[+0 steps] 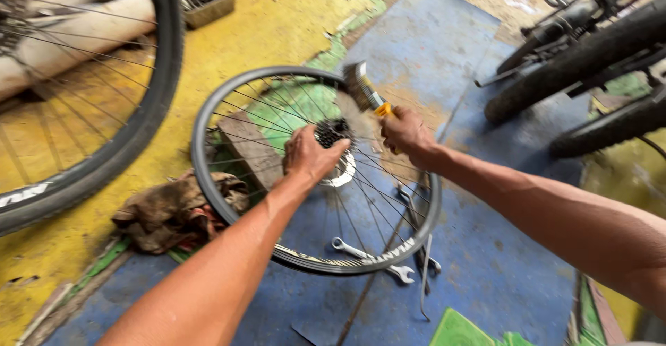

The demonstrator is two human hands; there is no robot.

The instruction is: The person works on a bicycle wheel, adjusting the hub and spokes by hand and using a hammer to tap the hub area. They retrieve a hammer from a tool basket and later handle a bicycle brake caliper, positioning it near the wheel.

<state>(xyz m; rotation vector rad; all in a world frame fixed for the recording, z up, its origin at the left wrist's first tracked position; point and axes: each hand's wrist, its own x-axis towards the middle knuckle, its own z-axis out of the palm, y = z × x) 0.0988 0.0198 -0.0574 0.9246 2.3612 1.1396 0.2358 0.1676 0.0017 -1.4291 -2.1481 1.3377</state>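
A bare bicycle wheel with no tyre stands tilted on the blue-painted patch of the floor, near where the blue meets the yellow paint along its left edge. The left hand is wrapped over the hub from the near side, fingers curled around it just beside the dark gear cluster and the pale ring under it – a closed, steadying hold. The right hand is clenched around the orange handle of a wire brush, whose bristle head stands up and to the left of the fist, over the rim's top edge and close above the gears; whether the bristles touch the cogs is blurred and cannot be told. A dirty brown rag lies bunched on the floor just left of the rim, touching it – on the yellow side of the paint line. Spanners lie on the blue paint under the wheel's lower right part, seen through the spokes. A tyred wheel fills the upper left corner, and a parked bicycle stands at the upper right
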